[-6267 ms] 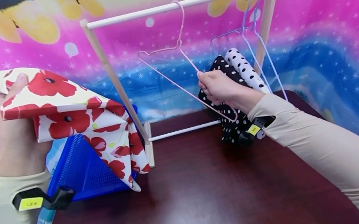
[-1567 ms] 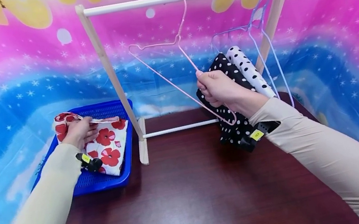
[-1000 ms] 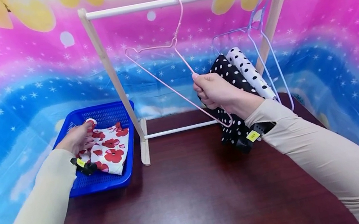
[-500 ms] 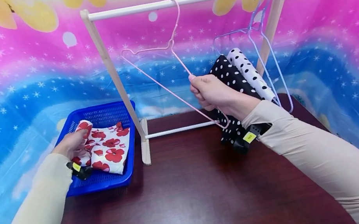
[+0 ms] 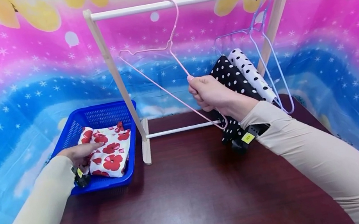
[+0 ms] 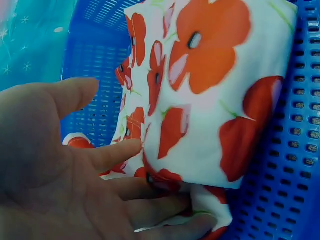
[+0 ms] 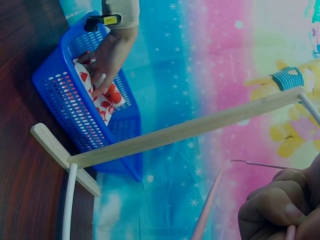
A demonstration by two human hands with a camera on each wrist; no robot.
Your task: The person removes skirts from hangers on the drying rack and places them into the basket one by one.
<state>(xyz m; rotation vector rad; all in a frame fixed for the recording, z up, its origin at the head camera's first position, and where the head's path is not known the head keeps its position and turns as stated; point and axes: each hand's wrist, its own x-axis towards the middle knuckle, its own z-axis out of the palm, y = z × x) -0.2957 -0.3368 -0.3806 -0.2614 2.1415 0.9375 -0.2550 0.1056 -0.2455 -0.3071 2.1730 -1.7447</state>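
My left hand is at the left side of a folded white cloth with red flowers, inside a blue plastic basket. In the left wrist view the palm is turned up, thumb apart, and the straight fingers reach against and under the edge of the cloth. My right hand grips the right side of a pink wire hanger, whose hook loops over the top bar of a wooden rack. The hanger bears no cloth.
Two light-blue hangers hang at the rack's right end, with black dotted cloth and white dotted cloth beside them. The rack's left post stands close to the basket on the dark table. A printed curtain surrounds it.
Earlier my left hand held the floral cloth up in the air; it now lies folded in the basket. The left fingers have slid lower along its left side. The pink hanger shifted slightly left.
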